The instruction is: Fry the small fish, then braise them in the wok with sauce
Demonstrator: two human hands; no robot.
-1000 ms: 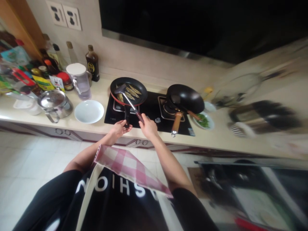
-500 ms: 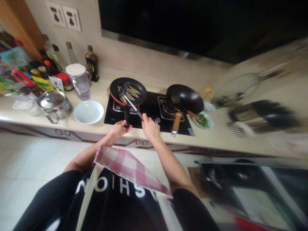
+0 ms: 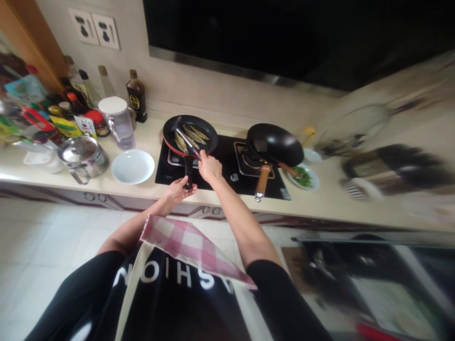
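My left hand (image 3: 179,189) is closed around the black handle of a frying pan (image 3: 209,124), which sits on the left burner. Several small browned fish (image 3: 192,136) lie side by side in the pan. In my right hand (image 3: 210,168) is the handle of a spatula (image 3: 186,140), its dark head resting at the pan's left inner side next to the fish. The fingers of my right hand wrap round the handle and hide its end.
On the right burner of the black hob (image 3: 227,158) stands a wok (image 3: 277,139), its wooden handle jutting forward. A plate of chopped greens (image 3: 304,177) is beside it. To the left are a white plate (image 3: 132,166), a steel pot (image 3: 83,156), a pitcher (image 3: 119,123) and several bottles.
My right hand has moved forward and left, and the spatula head has shifted off the fish to the far left side of the pan. My left hand keeps its grip on the pan.
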